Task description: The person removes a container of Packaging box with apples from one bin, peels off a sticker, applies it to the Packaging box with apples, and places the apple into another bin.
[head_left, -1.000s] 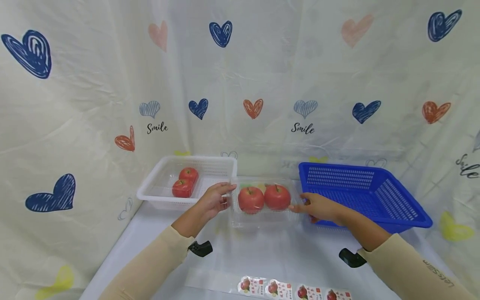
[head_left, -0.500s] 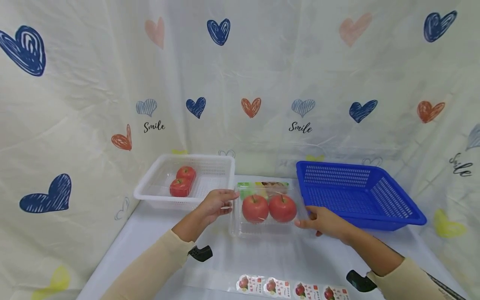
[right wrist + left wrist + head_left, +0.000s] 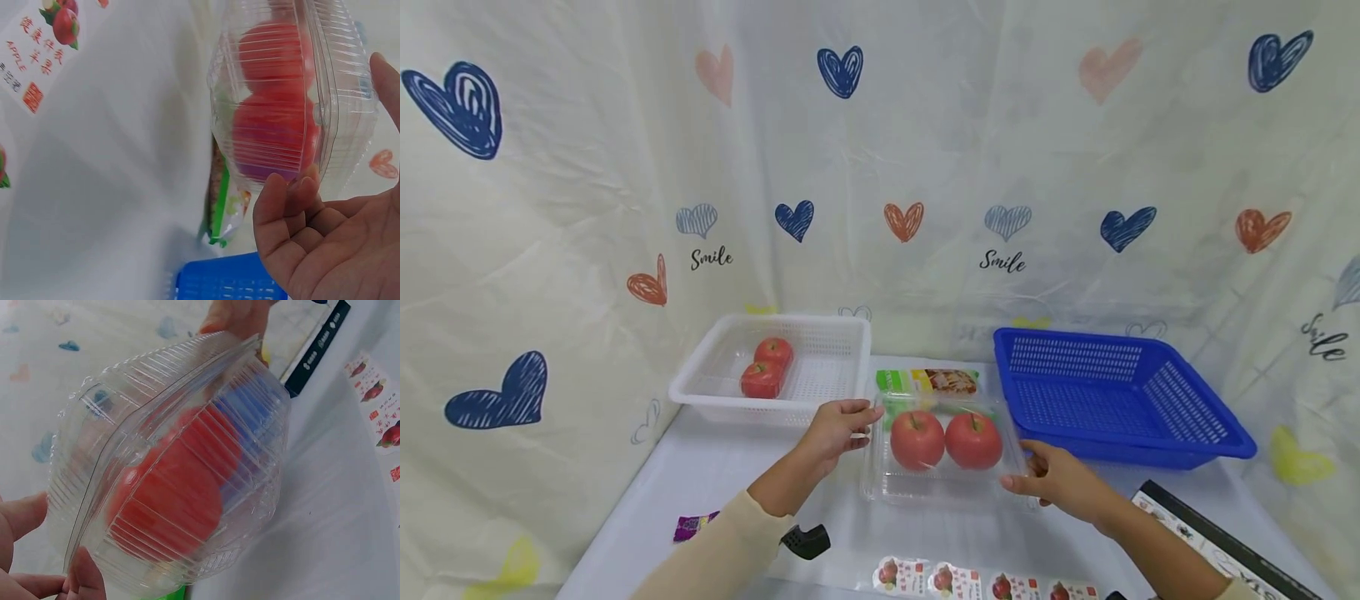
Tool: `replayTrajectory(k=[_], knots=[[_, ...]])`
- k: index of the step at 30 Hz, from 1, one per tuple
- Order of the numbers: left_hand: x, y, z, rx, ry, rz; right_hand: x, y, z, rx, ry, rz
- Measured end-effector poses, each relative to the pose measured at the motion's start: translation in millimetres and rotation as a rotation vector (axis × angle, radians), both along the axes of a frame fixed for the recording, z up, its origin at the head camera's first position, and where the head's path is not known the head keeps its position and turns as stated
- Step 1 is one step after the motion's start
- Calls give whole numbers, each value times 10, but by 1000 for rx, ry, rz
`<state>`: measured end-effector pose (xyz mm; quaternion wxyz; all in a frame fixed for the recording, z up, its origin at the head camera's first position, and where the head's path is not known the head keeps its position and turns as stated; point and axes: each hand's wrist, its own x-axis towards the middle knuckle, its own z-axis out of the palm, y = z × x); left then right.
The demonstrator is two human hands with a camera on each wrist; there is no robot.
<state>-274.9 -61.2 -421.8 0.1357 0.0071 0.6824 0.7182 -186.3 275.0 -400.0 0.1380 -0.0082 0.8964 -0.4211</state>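
Note:
Between my two hands is a clear plastic clamshell box [image 3: 940, 492] with two red apples [image 3: 917, 440] inside, its lid closed down over them. My left hand [image 3: 838, 433] pinches the box's left edge, thumb above and fingertips below the rim in the left wrist view. On the opposite side my right hand [image 3: 1056, 479] grips the right edge, its curled fingertips under the rim in the right wrist view. The wrist views show the box [image 3: 169, 469] raised off the white tabletop.
At the back left stands a white basket [image 3: 700, 396] holding another box of apples [image 3: 767, 367]. A blue basket [image 3: 1120, 404] sits back right. Behind the box lies a green packet [image 3: 895, 381]. Apple stickers [image 3: 955, 579] line the front, a purple packet [image 3: 692, 527] left, a long black-edged carton [image 3: 1210, 542] right.
Both hands have brought the box of apples toward me, away from the back, uncovering the green packet. The purple packet and the long carton have come into sight.

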Motion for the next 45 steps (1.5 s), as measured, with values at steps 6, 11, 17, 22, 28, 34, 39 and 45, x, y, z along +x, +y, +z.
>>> replayTrajectory(k=[6,11,17,22,28,34,39,45], knots=[[54,27,-121,26,-1,27,66,-29,-117,-39,-8,-17],[62,60,-255,81,-24,45,79,-28,-219,-55,17,-28],[66,85,-324,108,-24,41,90,-26,-303,-59,36,-48],[59,79,-341,110,-31,55,76,-49,-341,-68,38,-52],[39,73,-373,102,-42,61,55,-67,-407,-68,26,-76],[-16,93,-463,139,-59,64,24,-30,-503,-80,58,-40],[10,133,-455,151,-79,62,7,9,-581,-100,70,-25],[-32,130,-560,136,-62,54,-10,25,-612,-106,58,-25]])
